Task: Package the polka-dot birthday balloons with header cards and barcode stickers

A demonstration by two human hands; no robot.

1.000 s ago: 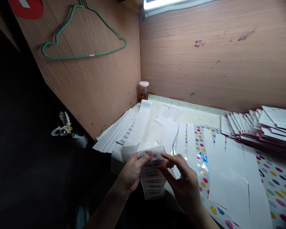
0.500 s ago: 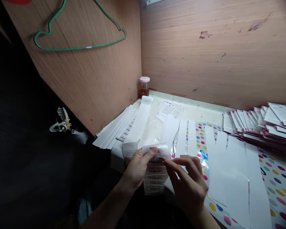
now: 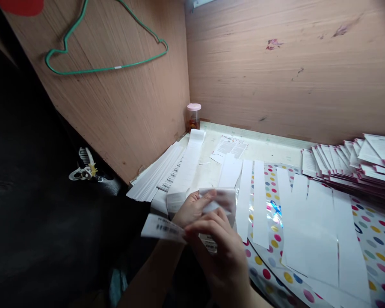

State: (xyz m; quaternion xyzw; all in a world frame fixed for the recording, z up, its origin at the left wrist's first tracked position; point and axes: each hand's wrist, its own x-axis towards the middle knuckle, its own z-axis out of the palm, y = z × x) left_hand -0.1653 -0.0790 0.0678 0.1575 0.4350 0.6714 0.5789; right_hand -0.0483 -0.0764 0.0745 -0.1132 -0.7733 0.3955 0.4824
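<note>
My right hand (image 3: 220, 252) pinches a peeled barcode label (image 3: 162, 229) by its end, and the label sticks out to the left. My left hand (image 3: 192, 209) grips the top of a white label strip (image 3: 220, 201). The lower part of that strip, with its barcode labels (image 3: 208, 243), is mostly hidden behind my right hand. The two hands overlap and touch.
Behind my hands lie a stack of barcode strips (image 3: 154, 173) and white paper strips (image 3: 260, 205) on a polka-dot foil sheet (image 3: 375, 239). Printed leaflets (image 3: 349, 160) are piled at right. A pink-lidded jar (image 3: 193, 117) stands in the wooden corner.
A barcode label has come away from the strip and now sticks out left from my right hand. My right hand has moved down and left, and it now covers most of the strip.
</note>
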